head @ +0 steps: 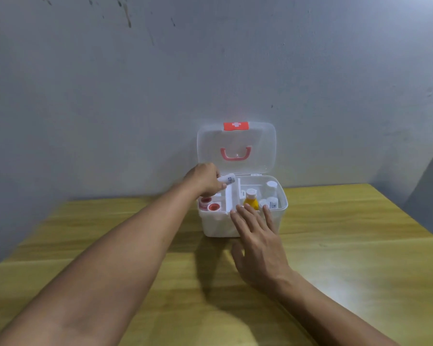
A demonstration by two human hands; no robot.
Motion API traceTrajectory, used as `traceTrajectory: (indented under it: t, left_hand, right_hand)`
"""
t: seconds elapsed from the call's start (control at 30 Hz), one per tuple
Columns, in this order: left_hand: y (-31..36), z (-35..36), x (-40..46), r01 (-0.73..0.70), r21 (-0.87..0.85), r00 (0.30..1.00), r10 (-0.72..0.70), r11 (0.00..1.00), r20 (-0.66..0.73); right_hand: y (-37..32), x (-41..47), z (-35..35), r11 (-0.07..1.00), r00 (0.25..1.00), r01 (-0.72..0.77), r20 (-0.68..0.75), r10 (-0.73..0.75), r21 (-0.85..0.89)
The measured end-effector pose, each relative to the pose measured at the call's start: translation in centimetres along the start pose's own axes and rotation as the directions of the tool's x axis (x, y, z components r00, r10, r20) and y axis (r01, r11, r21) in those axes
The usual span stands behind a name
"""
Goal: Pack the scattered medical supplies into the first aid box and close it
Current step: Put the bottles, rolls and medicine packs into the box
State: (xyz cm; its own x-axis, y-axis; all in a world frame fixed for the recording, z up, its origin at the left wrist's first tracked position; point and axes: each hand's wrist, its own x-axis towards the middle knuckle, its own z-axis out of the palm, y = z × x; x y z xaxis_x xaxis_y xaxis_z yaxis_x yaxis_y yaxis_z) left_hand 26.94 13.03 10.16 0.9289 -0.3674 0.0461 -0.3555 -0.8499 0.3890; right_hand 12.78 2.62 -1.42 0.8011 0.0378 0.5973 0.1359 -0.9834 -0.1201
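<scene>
The white first aid box (pixel 218 226) stands on the table against the wall, its clear lid (pixel 260 151) raised, with a red handle and red latch. My left hand (pixel 205 181) is over the box's left side, shut on a white roll (pixel 226 179) with a printed label. My right hand (pixel 258 236) lies flat against the box's front wall, fingers spread, its tips at the rim. Inside sit two red-cored tape rolls (pixel 210 204) at the left, a yellow bottle (pixel 251 199) in the middle and white bottles (pixel 271 194) at the right.
The wooden table (pixel 348 258) runs out to the left and right of the box. A grey wall (pixel 135 96) rises straight behind the box. The table's right edge falls away at the far right.
</scene>
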Motion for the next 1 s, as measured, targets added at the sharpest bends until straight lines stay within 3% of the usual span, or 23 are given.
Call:
traceTrajectory:
  t: [0.13, 0.23, 0.33, 0.4, 0.53, 0.6, 0.77, 0.9, 1.0]
  left_hand:
    - [0.6, 0.5, 1.2, 0.108, -0.102, 0.979, -0.124, 0.989, -0.164]
    - [1.3, 0.8, 1.2, 0.198, -0.120, 0.956, -0.219, 0.973, -0.194]
    - [1.5, 1.7, 0.5, 0.211, -0.079, 0.932, -0.225, 0.974, -0.285]
    - [1.0, 2.4, 0.1, 0.145, -0.082, 0.936, -0.163, 0.986, -0.313]
    - [-0.1, 3.6, -0.5, -0.074, -0.120, 0.993, 0.063, 0.990, -0.098]
    - [-0.4, 4.2, -0.8, -0.139, -0.020, 0.990, 0.139, 0.990, -0.002]
    - [-1.2, 5.3, -0.9, -0.187, 0.125, 0.982, 0.187, 0.974, 0.007]
    - [-0.9, 5.4, -0.9, -0.191, 0.206, 0.980, 0.197, 0.960, -0.009]
    - [-1.0, 5.6, -1.0, -0.193, 0.230, 0.980, 0.197, 0.954, 0.005]
  right_hand:
    - [0.1, -0.1, 0.1, 1.000, 1.000, -0.003, 0.009, 0.003, -0.002]
    - [0.0, 0.0, 0.2, 1.000, 1.000, -0.012, 0.010, 0.012, 0.003]
    - [0.1, -0.1, 0.2, 1.000, 1.000, -0.011, 0.001, 0.011, 0.004]
    - [0.2, -0.1, 0.2, 1.000, 1.000, -0.004, -0.002, 0.004, 0.004]
    - [0.2, -0.1, 0.3, 1.000, 1.000, 0.006, -0.014, -0.006, 0.010]
    - [0.2, 0.3, 0.1, 0.999, 0.997, -0.005, -0.077, 0.009, 0.049]
    - [2.0, 5.5, -2.2, 0.995, 0.969, -0.042, -0.238, 0.064, 0.094]
    - [4.9, 13.1, -3.5, 0.997, 0.991, -0.070, -0.110, 0.071, 0.013]
    - [6.4, 18.0, -4.3, 0.995, 0.993, -0.071, -0.100, 0.063, -0.074]
